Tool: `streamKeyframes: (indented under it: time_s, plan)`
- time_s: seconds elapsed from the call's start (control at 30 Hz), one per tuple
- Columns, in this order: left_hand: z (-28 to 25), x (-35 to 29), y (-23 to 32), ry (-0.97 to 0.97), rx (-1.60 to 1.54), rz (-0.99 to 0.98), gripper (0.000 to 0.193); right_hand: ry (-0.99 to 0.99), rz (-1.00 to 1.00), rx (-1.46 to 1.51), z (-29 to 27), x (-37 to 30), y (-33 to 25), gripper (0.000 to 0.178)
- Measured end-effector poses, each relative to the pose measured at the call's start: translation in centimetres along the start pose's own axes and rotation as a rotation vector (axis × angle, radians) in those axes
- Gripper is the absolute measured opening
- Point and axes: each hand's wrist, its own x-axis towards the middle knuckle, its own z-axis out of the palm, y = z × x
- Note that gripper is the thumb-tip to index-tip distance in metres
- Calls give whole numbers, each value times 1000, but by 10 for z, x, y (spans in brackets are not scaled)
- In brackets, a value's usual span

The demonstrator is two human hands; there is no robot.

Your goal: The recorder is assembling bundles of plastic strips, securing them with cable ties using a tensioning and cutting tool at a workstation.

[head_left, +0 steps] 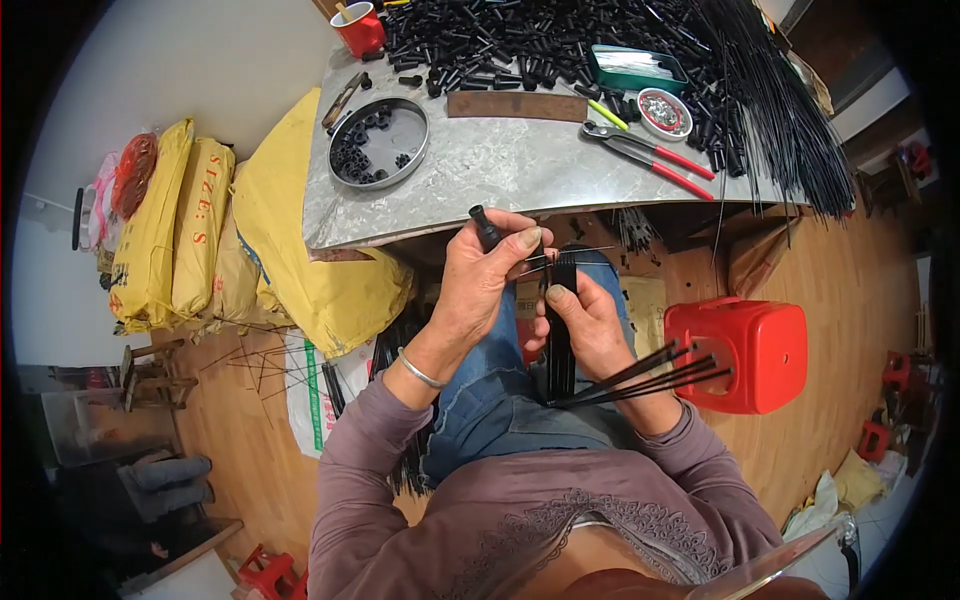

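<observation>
So a small black plastic tube is pinched in the left hand, fingers curled tight around it just below the edge of the grey table. A bundle of thin black rods is gripped in the right hand, fingers closed round it, with the loose ends fanning out past the wrist toward the red stool. A couple of rod tips are poked out sideways between the two hands, right next to the tube.

It looks like the fitting step is what's being done here: a rod end getting lined up with the tube's opening. By the look of it, the next move calls for one tip to be singled out of the bundle and held steady while the tube is pushed on straight. The rods are thin and springy, so some wobble is to be expected.

Containers, all up on the table:
- round metal tin, a scattering of short black tubes lying along its rim side, middle mostly bare
- green tray, pale bits inside, can't be made out
- small round lid-type dish, filled with tiny silvery parts
- red mug at the far corner, something stick-like stood in it

A big heap of black tubes is piled loose behind them, and red-handled pliers are left beside the dish.
</observation>
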Motion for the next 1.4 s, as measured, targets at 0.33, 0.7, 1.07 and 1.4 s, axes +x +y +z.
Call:
streamKeyframes:
  time_s: [0.33, 0.7, 1.07, 1.4]
  plan:
    - [1, 0, 2, 6, 66, 39, 13, 12, -80, -74, 5, -2, -1, 17]
    - [-7, -23, 2, 96, 456, 44, 18, 70, -123, -30, -6, -2, 1, 17]
    - [14, -23, -13, 95, 524, 110, 13, 78, -170, 4, -7, -7, 2, 22]
    - [18, -18, -17, 118, 745, 285, 10, 62, -168, 13, -14, -10, 0, 22]
